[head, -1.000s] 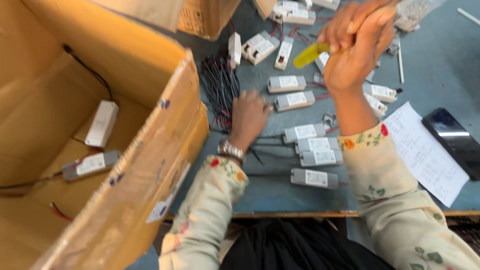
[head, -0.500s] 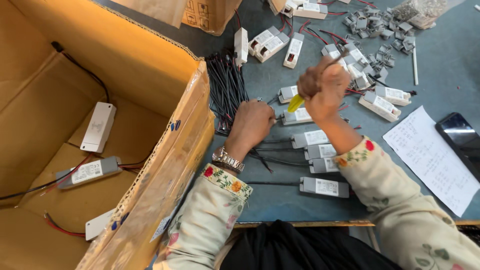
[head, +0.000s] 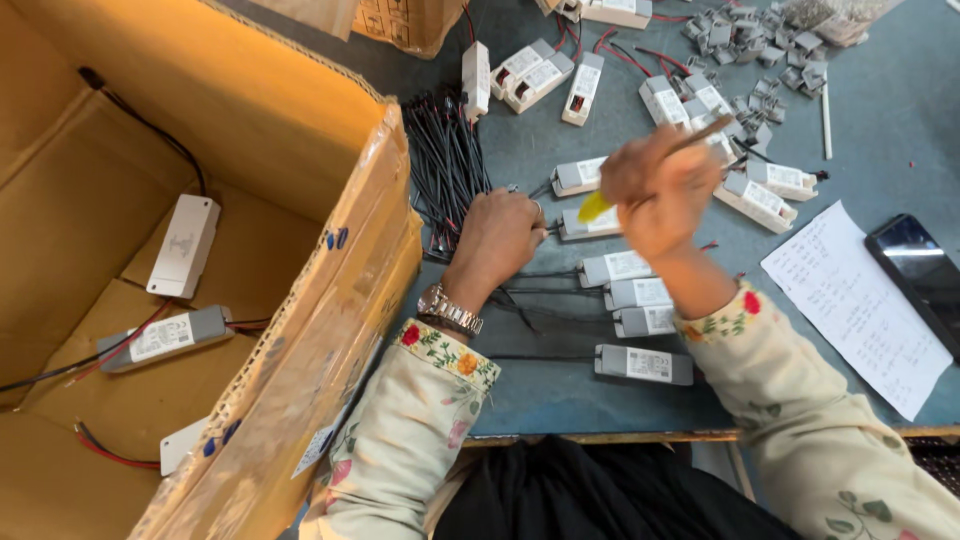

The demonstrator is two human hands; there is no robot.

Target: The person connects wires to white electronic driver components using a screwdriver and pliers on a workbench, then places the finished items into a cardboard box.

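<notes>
My right hand (head: pixel 662 190) grips a screwdriver with a yellow handle (head: pixel 594 207), its tip pointing down-left at a small grey driver box (head: pixel 590 224). Fingers of my left hand (head: pixel 497 237) press on the black wire end by that same box, just right of a bundle of black wires (head: pixel 447 170). Below them lie several more grey driver boxes (head: pixel 628 293) in a column, each trailing a black lead to the left.
A large open cardboard box (head: pixel 330 300) at the left holds finished driver units (head: pixel 168 337) with wires. More white units (head: pixel 532 72) and small grey clips (head: pixel 760 40) lie at the back. A paper sheet (head: pixel 860 310) and a phone (head: pixel 925 278) rest at the right.
My right hand came down from high at the back with the screwdriver to the box by my left hand. The view shifted nearer; my left hand stayed on the wires.
</notes>
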